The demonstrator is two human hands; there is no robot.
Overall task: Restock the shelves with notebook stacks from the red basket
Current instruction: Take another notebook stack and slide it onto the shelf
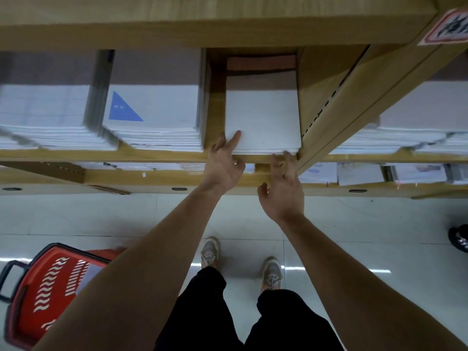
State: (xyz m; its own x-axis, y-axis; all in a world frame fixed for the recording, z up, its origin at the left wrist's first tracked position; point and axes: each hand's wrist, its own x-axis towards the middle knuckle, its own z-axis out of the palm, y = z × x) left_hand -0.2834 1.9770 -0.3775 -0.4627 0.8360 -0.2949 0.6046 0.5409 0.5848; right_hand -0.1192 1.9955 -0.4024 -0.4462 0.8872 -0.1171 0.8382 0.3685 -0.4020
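Observation:
A low stack of white notebooks [263, 120] lies in a narrow compartment of the wooden shelf [152, 156]. My left hand [224, 164] is at the stack's front left corner, its index finger stretched out and resting on the top cover. My right hand [283, 191] hovers at the stack's front right corner with spread, straight fingers, the fingertips at the front edge of the stack. The red basket [48, 282] stands on the floor at the lower left, partly hidden behind my left forearm; a pale notebook shows inside it.
Taller white notebook stacks [157, 117] fill the compartments to the left, one with a blue triangle on its cover. More stacks [415, 133] lie right of a wooden divider [326, 105]. A lower shelf holds further paper goods. My feet stand on the tiled floor [354, 224]; a dark shoe [458, 238] is at the right edge.

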